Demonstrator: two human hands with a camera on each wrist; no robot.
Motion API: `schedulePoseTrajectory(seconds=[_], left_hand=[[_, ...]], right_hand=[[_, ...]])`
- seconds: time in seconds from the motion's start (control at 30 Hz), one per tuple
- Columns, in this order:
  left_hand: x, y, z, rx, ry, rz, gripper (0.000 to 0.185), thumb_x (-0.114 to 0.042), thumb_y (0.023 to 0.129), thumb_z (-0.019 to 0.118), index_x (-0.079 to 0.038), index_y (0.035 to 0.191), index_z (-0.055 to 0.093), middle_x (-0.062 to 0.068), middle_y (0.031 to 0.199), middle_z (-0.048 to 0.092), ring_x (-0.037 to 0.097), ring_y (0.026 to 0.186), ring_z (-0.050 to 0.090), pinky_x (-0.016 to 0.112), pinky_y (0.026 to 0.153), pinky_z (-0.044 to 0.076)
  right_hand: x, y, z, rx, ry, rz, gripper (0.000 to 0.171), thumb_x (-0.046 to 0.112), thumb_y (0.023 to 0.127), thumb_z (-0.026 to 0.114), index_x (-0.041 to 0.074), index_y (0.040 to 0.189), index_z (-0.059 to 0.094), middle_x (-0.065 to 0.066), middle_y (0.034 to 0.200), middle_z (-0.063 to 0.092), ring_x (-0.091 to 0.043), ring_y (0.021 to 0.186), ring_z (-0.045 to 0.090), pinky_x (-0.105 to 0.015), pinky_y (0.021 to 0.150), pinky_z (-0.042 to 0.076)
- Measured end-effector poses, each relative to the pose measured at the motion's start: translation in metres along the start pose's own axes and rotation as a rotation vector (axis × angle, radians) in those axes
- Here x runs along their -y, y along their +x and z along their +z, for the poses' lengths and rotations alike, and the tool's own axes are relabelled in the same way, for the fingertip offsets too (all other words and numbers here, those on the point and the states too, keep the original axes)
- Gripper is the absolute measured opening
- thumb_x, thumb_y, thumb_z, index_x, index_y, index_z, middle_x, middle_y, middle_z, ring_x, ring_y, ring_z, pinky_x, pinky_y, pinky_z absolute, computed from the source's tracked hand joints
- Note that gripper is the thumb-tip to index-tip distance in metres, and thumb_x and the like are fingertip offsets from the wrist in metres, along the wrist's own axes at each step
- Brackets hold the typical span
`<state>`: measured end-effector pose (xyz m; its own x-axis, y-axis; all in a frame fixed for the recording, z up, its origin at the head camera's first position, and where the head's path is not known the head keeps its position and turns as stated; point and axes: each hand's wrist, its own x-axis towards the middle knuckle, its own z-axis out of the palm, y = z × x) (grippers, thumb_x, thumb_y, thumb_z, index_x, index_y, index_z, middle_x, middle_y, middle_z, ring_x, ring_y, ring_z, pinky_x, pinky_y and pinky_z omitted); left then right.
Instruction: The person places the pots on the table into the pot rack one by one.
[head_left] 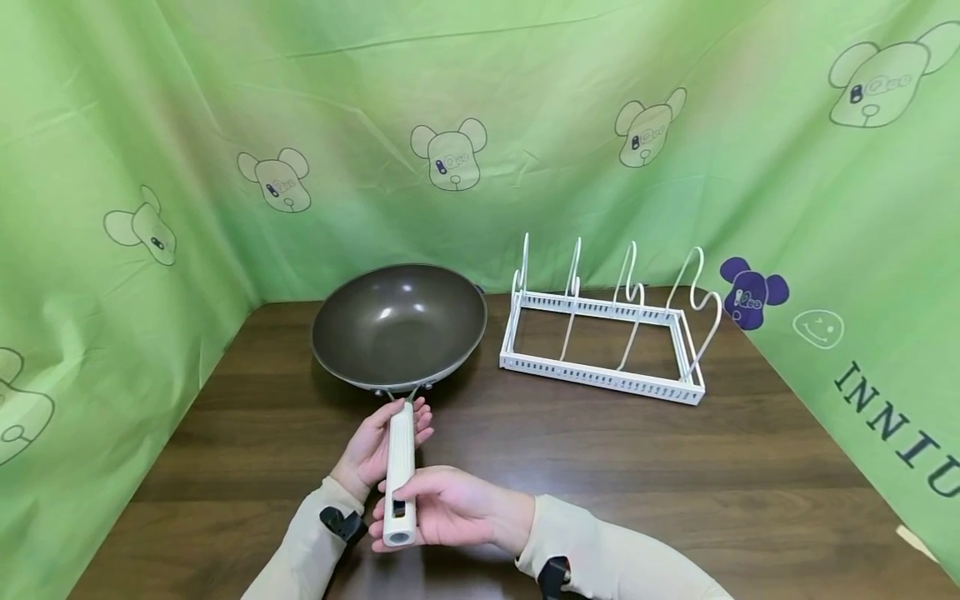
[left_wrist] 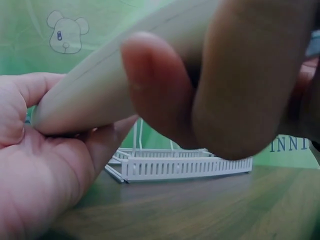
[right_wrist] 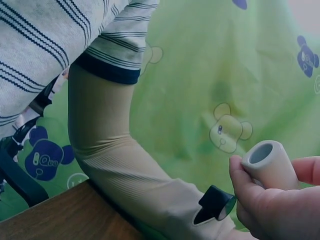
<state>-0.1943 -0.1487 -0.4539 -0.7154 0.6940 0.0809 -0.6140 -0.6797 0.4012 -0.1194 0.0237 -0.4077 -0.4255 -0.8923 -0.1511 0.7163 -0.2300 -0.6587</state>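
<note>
Grasping pan handle (head_left: 402, 446): right grip (head_left: 453, 508), left grip (head_left: 369, 448) seemingly too; brown woodgrain table (head_left: 570, 458), green bear-print cloth (head_left: 360, 92) around.

Left hand (head_left: 371, 448) partly behind handle (head_left: 402, 446)

A brown wood-grain table (head_left: 495, 433) spreads across the lower half of the frame, narrowing toward its far edge, with a soft sheen at bottom centre. Right of centre, near that far edge, a white rack (head_left: 600, 380) stands with its slotted base flat on the wood. Left of centre is a dark pan (head_left: 397, 333); whether it touches the table is unclear.
</note>
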Motion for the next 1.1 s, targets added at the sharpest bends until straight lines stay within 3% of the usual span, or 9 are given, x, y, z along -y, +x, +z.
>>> schedulePoseTrajectory(seconds=[0.2, 0.33, 0.47, 0.73, 1.1], left_hand=[[0.004, 0.003, -0.008, 0.169, -0.215, -0.059, 0.024, -0.019, 0.109, 0.037, 0.001, 0.114, 0.051, 0.01, 0.098, 0.057, 0.018, 0.088, 0.062, 0.028, 0.092, 0.052], [0.01, 0.005, -0.011, 0.237, -0.29, -0.031, 0.025, -0.023, 0.11, 0.034, -0.001, 0.113, 0.044, 0.008, 0.091, 0.051, 0.015, 0.082, 0.055, 0.027, 0.082, 0.053], [0.017, 0.007, -0.014, 0.291, -0.343, -0.009, 0.02, -0.021, 0.109, 0.04, -0.002, 0.113, 0.043, 0.008, 0.091, 0.05, 0.013, 0.079, 0.051, 0.029, 0.081, 0.052], [0.021, 0.012, -0.019, 0.358, -0.363, -0.01, 0.018, -0.017, 0.108, 0.043, -0.001, 0.115, 0.042, 0.007, 0.092, 0.046, 0.014, 0.082, 0.05, 0.03, 0.084, 0.051], [0.021, 0.012, -0.021, 0.43, -0.323, 0.003, 0.018, -0.012, 0.106, 0.046, 0.0, 0.118, 0.039, 0.007, 0.096, 0.045, 0.016, 0.087, 0.053, 0.03, 0.091, 0.048]], right_hand=[[-0.003, 0.003, 0.001, -0.002, 0.013, -0.028, 0.025, -0.006, 0.095, 0.033, 0.008, 0.11, 0.047, -0.003, 0.097, 0.058, -0.018, 0.093, 0.059, -0.052, 0.111, 0.035], [-0.005, 0.006, 0.001, 0.006, 0.023, -0.037, 0.023, -0.005, 0.097, 0.032, 0.009, 0.11, 0.044, 0.001, 0.094, 0.055, -0.014, 0.089, 0.055, -0.038, 0.097, 0.046], [-0.011, 0.007, -0.001, 0.006, 0.028, -0.062, 0.017, -0.001, 0.101, 0.032, 0.01, 0.107, 0.043, 0.003, 0.091, 0.053, -0.013, 0.086, 0.053, -0.03, 0.086, 0.049], [-0.016, 0.006, -0.001, -0.016, -0.007, -0.123, 0.013, 0.001, 0.102, 0.036, 0.009, 0.102, 0.046, 0.002, 0.091, 0.052, -0.012, 0.084, 0.053, -0.027, 0.08, 0.05], [-0.015, 0.003, 0.0, 0.059, -0.009, -0.134, 0.017, -0.002, 0.101, 0.034, 0.011, 0.101, 0.043, 0.002, 0.09, 0.048, -0.011, 0.081, 0.049, -0.025, 0.078, 0.048]])
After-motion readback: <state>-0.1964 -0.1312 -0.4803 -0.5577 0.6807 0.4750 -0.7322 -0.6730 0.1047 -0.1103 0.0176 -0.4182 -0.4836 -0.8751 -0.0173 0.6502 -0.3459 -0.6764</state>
